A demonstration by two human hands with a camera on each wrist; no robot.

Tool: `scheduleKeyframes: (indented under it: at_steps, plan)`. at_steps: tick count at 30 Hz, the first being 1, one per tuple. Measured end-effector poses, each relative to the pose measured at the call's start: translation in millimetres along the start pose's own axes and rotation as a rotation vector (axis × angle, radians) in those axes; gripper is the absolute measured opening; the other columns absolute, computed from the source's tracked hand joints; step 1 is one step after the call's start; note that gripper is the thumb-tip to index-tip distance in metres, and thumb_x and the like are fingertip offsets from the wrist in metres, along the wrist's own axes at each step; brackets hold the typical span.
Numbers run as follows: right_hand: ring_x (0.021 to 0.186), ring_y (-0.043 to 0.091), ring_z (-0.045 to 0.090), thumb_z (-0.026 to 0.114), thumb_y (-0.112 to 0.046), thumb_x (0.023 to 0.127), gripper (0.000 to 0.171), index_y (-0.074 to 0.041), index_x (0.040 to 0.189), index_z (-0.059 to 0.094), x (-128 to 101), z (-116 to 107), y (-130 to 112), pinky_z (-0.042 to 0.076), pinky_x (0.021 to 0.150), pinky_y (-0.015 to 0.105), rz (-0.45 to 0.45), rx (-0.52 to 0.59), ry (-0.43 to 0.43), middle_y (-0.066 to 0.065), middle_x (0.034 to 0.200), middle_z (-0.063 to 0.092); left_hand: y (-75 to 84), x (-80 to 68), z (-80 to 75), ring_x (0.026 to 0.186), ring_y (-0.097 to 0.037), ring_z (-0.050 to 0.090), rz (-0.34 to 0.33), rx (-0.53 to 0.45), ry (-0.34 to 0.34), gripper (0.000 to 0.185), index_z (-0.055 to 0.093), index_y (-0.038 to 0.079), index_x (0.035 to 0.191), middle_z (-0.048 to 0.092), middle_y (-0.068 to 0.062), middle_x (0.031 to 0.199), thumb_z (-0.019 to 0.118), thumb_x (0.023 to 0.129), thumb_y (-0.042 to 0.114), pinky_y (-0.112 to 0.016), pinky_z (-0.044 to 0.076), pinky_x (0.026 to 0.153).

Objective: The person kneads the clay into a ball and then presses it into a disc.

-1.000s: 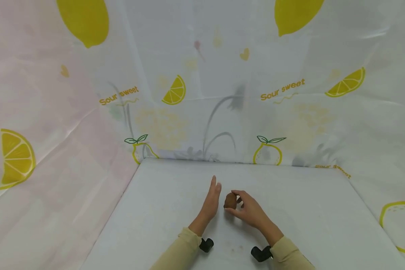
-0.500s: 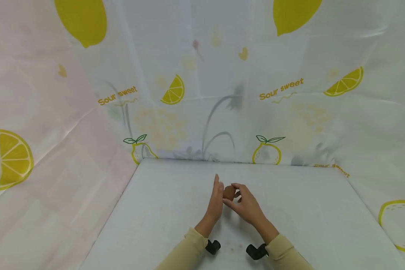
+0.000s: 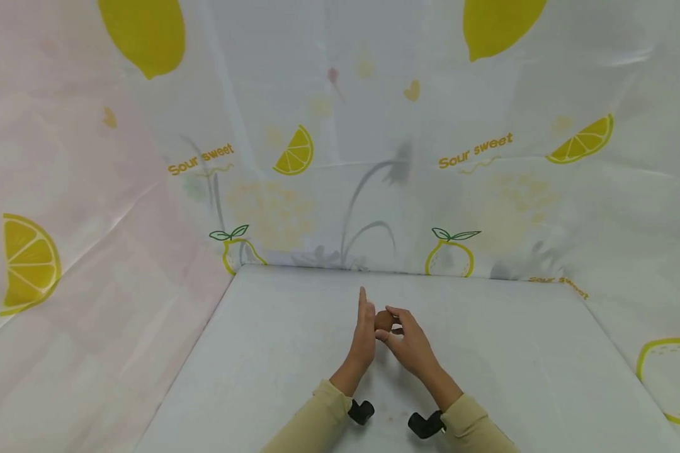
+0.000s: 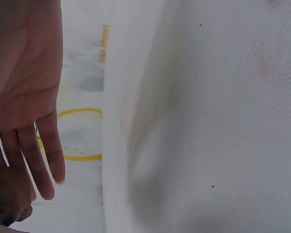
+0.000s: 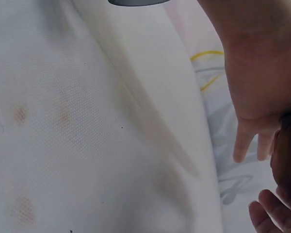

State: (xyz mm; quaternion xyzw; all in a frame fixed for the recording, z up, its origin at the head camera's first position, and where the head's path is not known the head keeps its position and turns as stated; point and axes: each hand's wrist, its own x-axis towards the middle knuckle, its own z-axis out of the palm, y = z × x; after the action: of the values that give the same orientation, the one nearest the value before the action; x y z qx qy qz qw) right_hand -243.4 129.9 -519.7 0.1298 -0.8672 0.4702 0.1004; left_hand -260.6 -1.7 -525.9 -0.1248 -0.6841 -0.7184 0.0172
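A small brown rounded lump [image 3: 383, 321] is held above the white table, between the two hands. The right hand [image 3: 412, 345] pinches it between the thumb and curled fingers on its right side. Flat and upright, the left hand [image 3: 363, 335] has straight fingers, its palm turned to the lump and seemingly touching it. In the left wrist view the left hand's open palm [image 4: 31, 73] shows, with the brown lump [image 4: 9, 191] cut off at the lower left. In the right wrist view the lump [image 5: 287, 153] appears dark at the right edge, partly out of frame.
The white table [image 3: 260, 365] lies below, with faint reddish stains [image 5: 20, 114] near its front. Lemon-printed sheeting [image 3: 368, 126] walls the back and sides. A black wrist camera [image 3: 361, 412] sits at the left cuff, another black camera [image 3: 425, 425] at the right.
The left hand has moved right until it meets the lump. The right hand has carried the lump slightly left and farther from the wearer. In the last half second little has shifted.
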Motion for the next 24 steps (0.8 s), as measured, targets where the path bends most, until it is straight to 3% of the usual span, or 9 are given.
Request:
scheduleKeyframes:
  at_steps: [6, 10, 14, 16, 17, 19, 22, 23, 24]
  plan:
    - [0.14, 0.039, 0.045, 0.061, -0.029, 0.104, 0.062, 0.002, 0.152, 0.04, -3.5, 3.0, -5.5, 0.038, 0.111, 0.053, -0.004, 0.081, -0.044, 0.022, 0.155, 0.043, 5.0, 0.2, -0.4, 0.155, -0.035, 0.0, 0.018, -0.032, 0.035, 0.071, -0.004, 0.014, 0.165, -0.005, -0.011, 0.17, 0.022, 0.11, 0.05, -0.065, 0.005, 0.119]
    - [0.147, 0.036, 0.034, 0.054, -0.028, 0.107, 0.053, 0.003, 0.148, 0.041, -5.7, 4.6, -8.0, 0.03, 0.115, 0.054, -0.027, 0.135, -0.033, 0.021, 0.162, 0.031, 8.3, 1.1, -1.8, 0.154, -0.04, 0.005, 0.019, -0.049, 0.073, 0.075, -0.004, 0.011, 0.164, -0.001, -0.02, 0.169, 0.023, 0.109, 0.053, -0.068, 0.007, 0.117]
    - [0.148, 0.036, 0.03, 0.053, -0.024, 0.108, 0.031, 0.0, 0.128, 0.047, -8.2, 6.1, -9.4, 0.028, 0.115, 0.058, -0.064, 0.192, -0.019, 0.022, 0.163, 0.027, 10.0, 2.2, -4.8, 0.137, -0.041, 0.047, -0.023, -0.079, 0.116, 0.078, -0.006, 0.009, 0.164, 0.014, -0.033, 0.163, 0.022, 0.108, 0.056, -0.069, 0.014, 0.116]
    - [0.148, 0.036, 0.03, 0.053, -0.022, 0.108, 0.022, -0.004, 0.119, 0.047, -8.9, 7.2, -9.8, 0.027, 0.114, 0.059, -0.08, 0.204, -0.015, 0.022, 0.162, 0.027, 11.3, 2.2, -6.2, 0.128, -0.039, 0.056, -0.046, -0.098, 0.124, 0.078, -0.007, 0.009, 0.163, 0.015, -0.032, 0.163, 0.022, 0.108, 0.056, -0.068, 0.015, 0.117]
    - [0.148, 0.036, 0.03, 0.053, -0.022, 0.108, 0.021, -0.005, 0.117, 0.046, -8.8, 8.0, -9.3, 0.028, 0.114, 0.059, -0.087, 0.202, -0.013, 0.022, 0.162, 0.027, 12.1, 2.1, -6.4, 0.117, -0.039, 0.064, -0.06, -0.101, 0.131, 0.078, -0.007, 0.01, 0.164, 0.029, -0.036, 0.157, 0.021, 0.108, 0.056, -0.066, 0.018, 0.116]
    - [0.148, 0.033, 0.031, 0.054, -0.022, 0.108, 0.026, -0.003, 0.124, 0.045, -9.1, 9.4, -9.1, 0.028, 0.115, 0.058, -0.089, 0.196, -0.009, 0.02, 0.162, 0.029, 14.1, 1.2, -6.8, 0.13, -0.039, 0.054, -0.075, -0.1, 0.126, 0.075, -0.006, 0.013, 0.164, 0.022, -0.029, 0.162, 0.022, 0.108, 0.055, -0.065, 0.016, 0.117]
    - [0.149, 0.033, 0.031, 0.054, -0.023, 0.107, 0.049, 0.0, 0.147, 0.035, -9.8, 10.5, -9.6, 0.028, 0.115, 0.059, -0.089, 0.175, -0.019, 0.019, 0.163, 0.029, 15.7, 2.0, -6.2, 0.149, -0.038, 0.025, -0.068, -0.091, 0.109, 0.072, -0.005, 0.016, 0.165, 0.017, -0.025, 0.165, 0.022, 0.109, 0.053, -0.066, 0.011, 0.118]
    - [0.149, 0.033, 0.03, 0.053, -0.024, 0.107, 0.057, 0.0, 0.153, 0.03, -10.4, 10.9, -10.2, 0.027, 0.115, 0.06, -0.085, 0.166, -0.025, 0.019, 0.163, 0.028, 15.8, 2.5, -6.2, 0.15, -0.039, 0.023, -0.066, -0.089, 0.109, 0.072, -0.005, 0.017, 0.165, 0.017, -0.024, 0.166, 0.022, 0.108, 0.053, -0.066, 0.01, 0.118]
    - [0.15, 0.032, 0.028, 0.053, -0.026, 0.108, 0.064, -0.001, 0.158, 0.023, -11.1, 11.4, -11.2, 0.026, 0.116, 0.06, -0.078, 0.159, -0.032, 0.017, 0.164, 0.027, 15.4, 3.0, -6.5, 0.154, -0.036, 0.009, -0.058, -0.087, 0.104, 0.072, -0.005, 0.017, 0.165, 0.002, -0.017, 0.169, 0.022, 0.108, 0.052, -0.067, 0.005, 0.118]
